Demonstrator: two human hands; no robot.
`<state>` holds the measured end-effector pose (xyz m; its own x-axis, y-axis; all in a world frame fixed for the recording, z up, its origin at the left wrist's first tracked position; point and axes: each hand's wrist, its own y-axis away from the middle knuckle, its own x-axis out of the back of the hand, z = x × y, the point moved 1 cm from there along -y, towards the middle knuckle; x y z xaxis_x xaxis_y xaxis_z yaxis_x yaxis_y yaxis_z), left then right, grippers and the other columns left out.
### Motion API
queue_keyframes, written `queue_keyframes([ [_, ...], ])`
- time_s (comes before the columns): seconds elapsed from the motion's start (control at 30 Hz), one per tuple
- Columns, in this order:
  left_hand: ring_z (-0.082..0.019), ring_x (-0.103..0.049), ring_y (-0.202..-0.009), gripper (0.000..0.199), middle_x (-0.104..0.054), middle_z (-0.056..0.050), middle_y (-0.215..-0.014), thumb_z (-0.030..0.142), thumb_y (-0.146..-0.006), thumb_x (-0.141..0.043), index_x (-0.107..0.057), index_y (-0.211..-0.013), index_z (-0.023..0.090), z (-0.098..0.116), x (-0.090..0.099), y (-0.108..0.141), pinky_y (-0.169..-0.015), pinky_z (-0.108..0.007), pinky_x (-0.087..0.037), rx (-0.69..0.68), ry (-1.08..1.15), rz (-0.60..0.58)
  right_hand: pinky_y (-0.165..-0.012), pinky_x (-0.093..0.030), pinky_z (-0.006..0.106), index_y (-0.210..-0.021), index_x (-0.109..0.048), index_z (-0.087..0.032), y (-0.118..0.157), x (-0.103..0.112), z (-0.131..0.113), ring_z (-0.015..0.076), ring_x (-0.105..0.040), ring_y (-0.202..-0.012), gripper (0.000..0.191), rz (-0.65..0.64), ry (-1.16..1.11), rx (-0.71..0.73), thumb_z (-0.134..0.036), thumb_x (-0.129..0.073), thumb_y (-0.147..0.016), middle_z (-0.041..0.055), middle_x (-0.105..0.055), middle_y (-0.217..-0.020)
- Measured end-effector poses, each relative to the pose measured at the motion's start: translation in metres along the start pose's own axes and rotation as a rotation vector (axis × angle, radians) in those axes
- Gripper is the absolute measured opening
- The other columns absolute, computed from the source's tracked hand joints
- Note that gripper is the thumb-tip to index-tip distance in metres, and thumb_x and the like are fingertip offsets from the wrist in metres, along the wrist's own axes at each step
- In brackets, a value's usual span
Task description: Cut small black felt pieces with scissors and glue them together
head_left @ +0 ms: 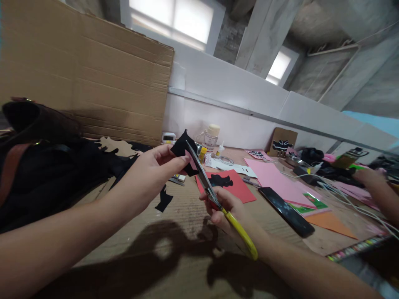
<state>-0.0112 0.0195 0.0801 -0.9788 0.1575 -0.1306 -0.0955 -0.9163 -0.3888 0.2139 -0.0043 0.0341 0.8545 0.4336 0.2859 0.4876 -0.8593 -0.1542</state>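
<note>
Head camera, far left: a dark bag with a brown strap fills the edge of the frame, and behind it a large cardboard sheet stands upright across the upper left. Near the centre, the left hand pinches a black piece between thumb and fingers, its grip closed; a small pink patch shows on the piece by the thumb tip. Just below lies a small black scrap on the wooden tabletop. Scissors slant up from the lower right of centre, their blades lying along the right part of the black piece; whether the edges bite into it cannot be told. Behind them stands a jar with a pale lid. The right hand is curled around the scissors' grips, yellow plastic reaching out toward the wrist. Beyond it, a red sheet lies flat, bearing a black cutout. Farther right come pink sheets, a dark phone lying face up, and an orange sheet. At the right edge, another person's forearm reaches in.
</note>
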Motion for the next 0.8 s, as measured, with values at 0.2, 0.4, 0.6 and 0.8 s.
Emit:
queue_keyframes([
  [0.2,-0.02,-0.075,-0.098,0.016,-0.082,-0.001,-0.095,0.037,-0.088,-0.081,-0.08,-0.092,0.022,-0.0006,0.0005,-0.0009,-0.092,-0.031,-0.055,0.003,0.023,0.011,-0.061,-0.039,0.026,-0.115,-0.058,-0.021,0.0008,-0.001,-0.0005,0.012,-0.045,-0.068,0.064,-0.006,-0.013,-0.009,-0.073,-0.077,-0.081,-0.003,-0.051,-0.081],
  [0.4,-0.017,-0.075,-0.095,0.01,-0.082,0.001,-0.095,0.033,-0.089,-0.08,-0.08,-0.094,0.024,-0.0004,0.0013,-0.0006,-0.089,-0.028,-0.055,0.006,0.065,-0.007,-0.059,-0.037,0.026,-0.113,-0.059,-0.021,0.0008,-0.0001,0.0003,0.0122,-0.045,-0.068,0.062,0.002,-0.003,-0.002,-0.07,-0.078,-0.081,-0.0025,-0.051,-0.081],
  [0.6,-0.018,-0.075,-0.096,0.011,-0.082,0.001,-0.095,0.034,-0.088,-0.081,-0.081,-0.093,0.024,-0.0019,0.0004,-0.0011,-0.09,-0.028,-0.055,0.012,0.055,0.001,-0.057,-0.037,0.026,-0.112,-0.059,-0.022,0.0003,-0.0006,-0.0007,0.0122,-0.045,-0.067,0.061,0.008,0.008,-0.015,-0.069,-0.079,-0.079,-0.003,-0.051,-0.081],
  [0.8,-0.019,-0.075,-0.095,0.011,-0.082,0.0,-0.094,0.032,-0.087,-0.082,-0.081,-0.093,0.023,-0.001,-0.0001,-0.0024,-0.091,-0.03,-0.056,0.022,0.074,0.007,-0.058,-0.038,0.025,-0.111,-0.06,-0.021,-0.0008,-0.0006,0.0019,0.0118,-0.046,-0.068,0.056,0.017,0.011,0.007,-0.063,-0.08,-0.082,-0.0027,-0.052,-0.081],
])
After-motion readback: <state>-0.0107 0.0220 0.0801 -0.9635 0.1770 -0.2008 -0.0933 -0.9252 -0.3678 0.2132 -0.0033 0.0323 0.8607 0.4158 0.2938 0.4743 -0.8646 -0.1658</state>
